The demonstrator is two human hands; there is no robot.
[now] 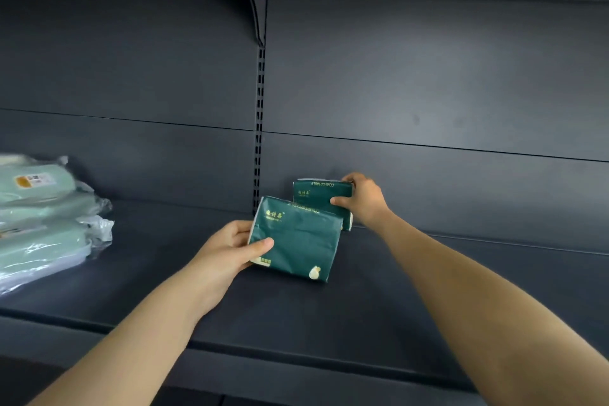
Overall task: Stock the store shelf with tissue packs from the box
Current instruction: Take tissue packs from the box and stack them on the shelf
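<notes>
— Packs on shelf (428, 290)?
— Two, dark green. Rear pack (313, 196) stands against the back panel, right hand (362, 203) gripping its end. Front pack (296, 241) sits just before it, tilted, left hand (227, 250) pinching its corner.
— Progress?
— Likely early. Box is unseen. Pale bundles (43, 217) lie far left.

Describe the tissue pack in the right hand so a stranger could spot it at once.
Right of the slotted upright post in the back wall of the dark shelf are two dark green tissue packs. The wanted one is the rear pack, on edge near the wall, gripped by the right hand. Unlike the front pack in the left hand, it sits farther back, partly hidden.
</notes>
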